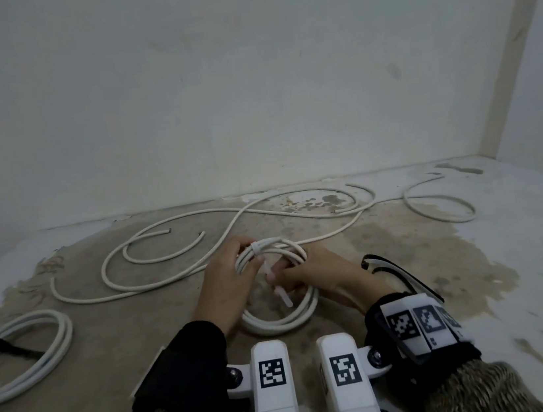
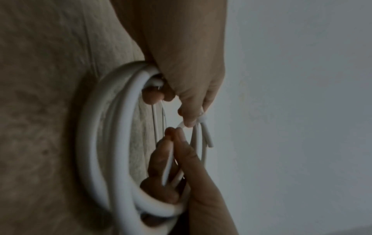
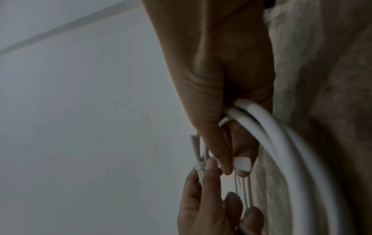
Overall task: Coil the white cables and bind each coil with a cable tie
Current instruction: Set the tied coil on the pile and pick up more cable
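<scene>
Left hand (image 1: pixel 224 281) grips the far-left arc of the white coil (image 1: pixel 288 321), holding it tilted up off the floor (image 1: pixel 408 257). Right hand (image 1: pixel 310 276) pinches the tail of the white cable tie (image 1: pixel 275 283), already looped round the strands. Risk: if the left grip slackens, the loops may spring apart before the tie cinches. Loose cables (image 1: pixel 182 273) lie beyond; a bound coil (image 1: pixel 41 353) lies near left.

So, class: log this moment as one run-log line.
left hand: grips coil | right hand: pulls white cable tie tail | bound coil: floor left | loose cables: uncoiled
</scene>
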